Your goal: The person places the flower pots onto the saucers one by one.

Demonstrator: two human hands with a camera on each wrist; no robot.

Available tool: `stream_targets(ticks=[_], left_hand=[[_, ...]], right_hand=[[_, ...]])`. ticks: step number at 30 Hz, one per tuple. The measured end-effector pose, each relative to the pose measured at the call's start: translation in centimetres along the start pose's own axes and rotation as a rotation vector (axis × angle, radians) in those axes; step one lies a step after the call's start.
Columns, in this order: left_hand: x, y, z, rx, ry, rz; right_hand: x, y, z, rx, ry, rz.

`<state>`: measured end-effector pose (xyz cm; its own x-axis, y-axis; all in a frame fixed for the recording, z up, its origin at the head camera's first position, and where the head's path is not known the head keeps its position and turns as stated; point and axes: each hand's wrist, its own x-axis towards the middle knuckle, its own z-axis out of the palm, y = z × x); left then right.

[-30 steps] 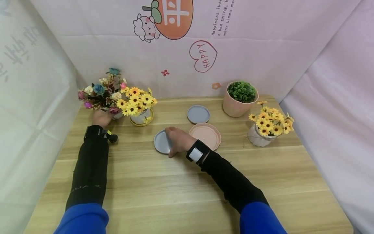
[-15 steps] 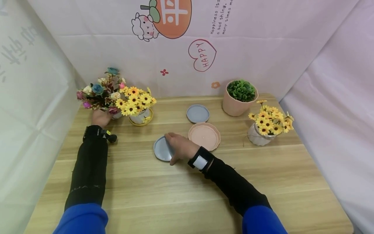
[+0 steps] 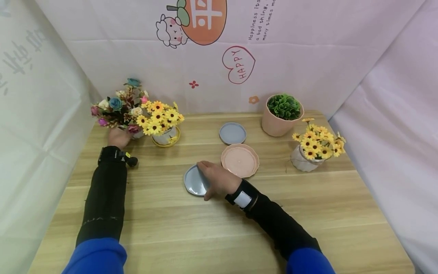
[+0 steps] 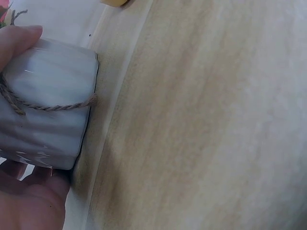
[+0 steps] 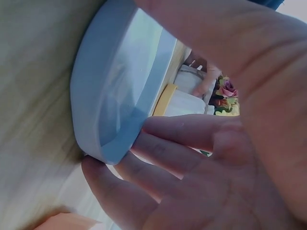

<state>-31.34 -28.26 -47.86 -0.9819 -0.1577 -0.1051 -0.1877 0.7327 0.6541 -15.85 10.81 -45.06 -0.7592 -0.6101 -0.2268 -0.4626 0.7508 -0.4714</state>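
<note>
Gripping a flowerpot (image 4: pixel 55 84) from both sides, the left hand (image 3: pixel 118 137) lies farther forward than the right hand (image 3: pixel 221 179), which, angled inward, pinches the rim of a saucer (image 3: pixel 195 182); the saucer lies between the hands, well apart from the left.

Left of desk (image 3: pixel 164 232): rose pot (image 4: pixel 53 91); at its right, daisy pot (image 3: pixel 163 137) in saucer (image 3: pixel 178 136).
Middle: back plate (image 3: pixel 232 133) behind centre plate (image 3: pixel 240 161); front plate (image 3: pixel 195 182) nearer, to left.
Right: bush pot (image 3: pixel 278 123), behind second daisy pot (image 3: pixel 303 160).
</note>
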Motion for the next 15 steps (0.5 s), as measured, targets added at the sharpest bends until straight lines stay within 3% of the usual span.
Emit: stream_targets(ticks=[14,15], left_hand=[[0.2,0.1,0.0,0.001,-0.041,0.084],[0.2,0.2,0.0,-0.162,-0.09,0.094]], right_hand=[[-1.9,0.9,0.5,0.049,0.014,0.014],[-2.0,0.9,0.5,0.042,0.016,0.016]])
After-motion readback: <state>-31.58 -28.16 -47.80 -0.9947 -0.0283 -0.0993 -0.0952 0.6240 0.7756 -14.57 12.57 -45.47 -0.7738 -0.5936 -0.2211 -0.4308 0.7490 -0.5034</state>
